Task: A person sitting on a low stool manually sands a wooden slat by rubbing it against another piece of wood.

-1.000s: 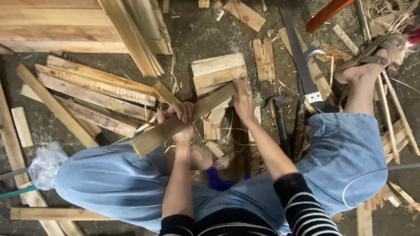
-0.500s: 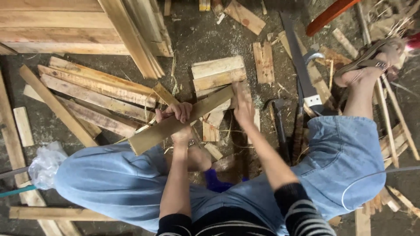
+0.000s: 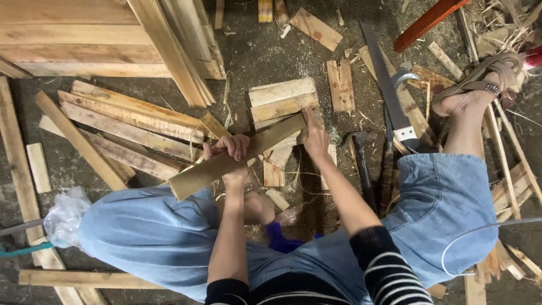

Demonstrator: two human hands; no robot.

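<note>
Wooden slat (image 3: 237,157) stays above the floor (image 3: 265,51) between the knees, left hand (image 3: 230,148) still gripping it, while the right hand (image 3: 314,138) has moved, fingers now loosely open at its end.

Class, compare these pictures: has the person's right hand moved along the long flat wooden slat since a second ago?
Barely. The right hand stays at the upper end of the long flat wooden slat, left of the dark-headed hammer; only its fingers shifted.
</note>
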